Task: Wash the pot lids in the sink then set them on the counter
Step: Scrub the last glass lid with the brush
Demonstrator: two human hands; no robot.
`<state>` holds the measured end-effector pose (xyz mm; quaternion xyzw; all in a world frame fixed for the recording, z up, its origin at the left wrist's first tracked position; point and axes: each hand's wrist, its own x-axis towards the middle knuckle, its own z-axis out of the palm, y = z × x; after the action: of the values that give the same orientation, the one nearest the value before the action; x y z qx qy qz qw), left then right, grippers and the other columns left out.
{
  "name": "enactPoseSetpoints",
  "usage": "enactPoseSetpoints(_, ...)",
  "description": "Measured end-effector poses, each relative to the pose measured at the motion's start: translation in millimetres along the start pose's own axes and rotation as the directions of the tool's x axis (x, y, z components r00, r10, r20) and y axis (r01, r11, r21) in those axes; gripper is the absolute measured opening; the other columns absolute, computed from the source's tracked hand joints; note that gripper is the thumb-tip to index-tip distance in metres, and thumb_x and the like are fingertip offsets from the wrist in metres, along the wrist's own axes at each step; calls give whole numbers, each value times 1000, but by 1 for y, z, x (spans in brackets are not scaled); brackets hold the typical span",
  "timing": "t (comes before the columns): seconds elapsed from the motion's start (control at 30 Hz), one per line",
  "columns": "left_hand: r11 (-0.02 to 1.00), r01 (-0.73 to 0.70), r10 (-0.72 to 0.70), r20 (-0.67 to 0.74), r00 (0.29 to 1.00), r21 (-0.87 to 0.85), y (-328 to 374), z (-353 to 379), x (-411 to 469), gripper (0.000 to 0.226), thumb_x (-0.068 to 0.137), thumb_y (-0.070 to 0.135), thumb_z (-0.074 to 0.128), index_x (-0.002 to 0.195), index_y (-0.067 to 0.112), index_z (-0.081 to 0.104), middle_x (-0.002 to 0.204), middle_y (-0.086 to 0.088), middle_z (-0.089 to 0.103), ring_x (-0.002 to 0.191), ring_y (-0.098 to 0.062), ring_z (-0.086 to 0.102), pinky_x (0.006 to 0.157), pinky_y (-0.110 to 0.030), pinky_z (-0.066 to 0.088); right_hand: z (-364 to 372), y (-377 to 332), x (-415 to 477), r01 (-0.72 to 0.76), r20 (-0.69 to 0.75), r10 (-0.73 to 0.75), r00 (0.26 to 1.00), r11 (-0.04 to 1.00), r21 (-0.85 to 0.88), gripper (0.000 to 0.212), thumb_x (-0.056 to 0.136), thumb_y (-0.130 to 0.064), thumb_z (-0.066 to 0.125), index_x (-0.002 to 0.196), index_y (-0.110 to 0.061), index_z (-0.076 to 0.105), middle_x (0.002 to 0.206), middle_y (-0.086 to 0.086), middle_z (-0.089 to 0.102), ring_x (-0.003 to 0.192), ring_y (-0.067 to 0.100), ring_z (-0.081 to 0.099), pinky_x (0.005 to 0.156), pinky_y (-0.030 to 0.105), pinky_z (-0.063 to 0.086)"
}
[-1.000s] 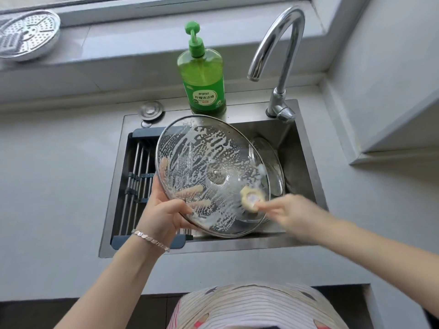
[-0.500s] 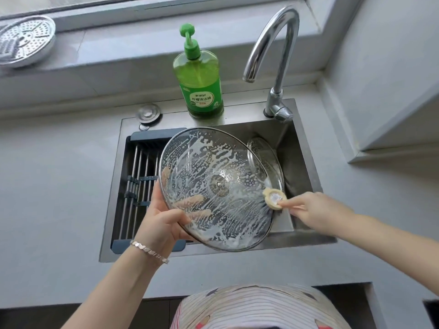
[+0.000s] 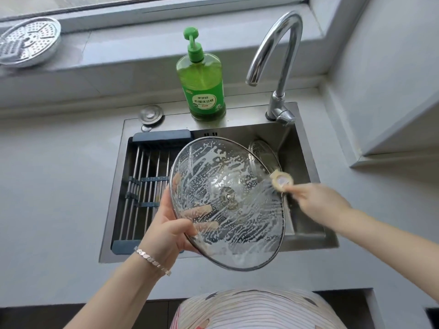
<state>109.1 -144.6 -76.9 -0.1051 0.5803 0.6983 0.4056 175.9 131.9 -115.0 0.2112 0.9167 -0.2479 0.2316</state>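
Large glass lid (image 3: 237,172), streaked with white suds, held tilted above the sink (image 3: 308,236), centre screw showing toward the camera, near rim out past the sink's front edge. Gripped at its 8 o'clock rim by the left hand (image 3: 166,233): thumb curled over the near face, fingers (image 3: 197,210) spread behind and seen through the glass. At the 2 o'clock rim, a round pale scrubber (image 3: 281,181) touching the edge, pinched by the fingertips of the right hand (image 3: 318,203), itself blurred. At 1 o'clock, down in the basin, a smaller lid (image 3: 262,151), partly hidden behind the big one; touching it or apart, cannot tell. At 9 o'clock, a rack (image 3: 147,184) of steel rods across the sink's left half. At 12 o'clock, upright on the sink's back ledge, a green pump bottle (image 3: 202,84); just right of it, a curved chrome tap (image 3: 278,53), spout bent toward the basin. At 11 o'clock, a round metal stopper (image 3: 150,113) on the ledge's corner. Far off at 10 o'clock, a perforated steamer plate (image 3: 28,43) on the windowsill. Grey counter (image 3: 54,186) all around the sink. Silver bracelet (image 3: 152,260) on the left wrist.
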Motion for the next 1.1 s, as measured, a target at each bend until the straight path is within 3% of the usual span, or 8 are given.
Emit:
enactPoseSetpoints(0.17,1000,11,-11,11,1000,-9,-4,7,-1,100,50,-15,41,124,52,39,103,-20,69,84,-45,67,44,-46,54,14,-27,-4,182,16,-185,983,977,115,35,97,-21,45,125,-37,58,123,0,64,102,25,62,81,33,47)
enactPoseSetpoints(0.33,999,47,-46,27,999,-18,-6,12,-6,103,51,-15,42,125,56,37,103,-19,69,89,-47,65,43,-42,53,-8,-21,26,35,-180,-11,984,991,130,36,95,-19,45,124,-36,59,121,8,64,105,32,59,84,35,47)
enactPoseSetpoints(0.47,998,55,-54,47,997,-26,-8,16,-7,102,63,-25,38,128,53,34,98,-17,71,84,-44,67,42,-41,53,4,-48,11,272,-70,-264,962,950,151,35,97,-19,44,126,-34,57,112,2,67,65,15,59,63,31,48)
enactPoseSetpoints(0.6,998,61,-61,68,996,13,-9,19,-6,105,63,-24,40,131,56,30,104,-18,69,88,-47,65,44,-42,54,-9,-41,35,132,-229,-99,968,982,135,36,96,-20,44,127,-34,56,122,4,65,101,27,61,81,33,50)
enactPoseSetpoints(0.73,997,73,-74,79,994,19,-9,17,-6,102,73,-29,28,134,52,27,101,-17,71,88,-47,65,42,-38,53,10,-65,17,369,-100,-356,929,913,175,36,98,-19,43,128,-35,54,101,-4,70,45,2,49,45,17,40)
enactPoseSetpoints(0.87,997,75,-77,97,992,21,-8,20,-7,102,69,-27,33,132,53,30,100,-15,71,86,-46,66,44,-45,54,-7,-63,40,207,-241,-157,958,958,198,36,98,-19,42,128,-34,54,116,2,67,79,18,63,68,30,52)
enactPoseSetpoints(1.0,997,71,-72,96,993,12,-10,21,-4,101,74,-30,27,134,51,28,98,-13,72,84,-42,68,44,-46,54,12,-91,12,399,-86,-393,916,865,303,37,98,-17,42,130,-32,53,116,-3,64,43,7,42,41,17,37)
enactPoseSetpoints(1.1,996,81,-78,105,991,-23,-8,16,-6,104,67,-27,34,134,53,28,104,-20,69,88,-48,65,44,-45,54,0,-67,36,323,-208,-275,939,913,250,39,96,-13,45,128,-33,55,122,-1,63,71,17,64,63,28,51)
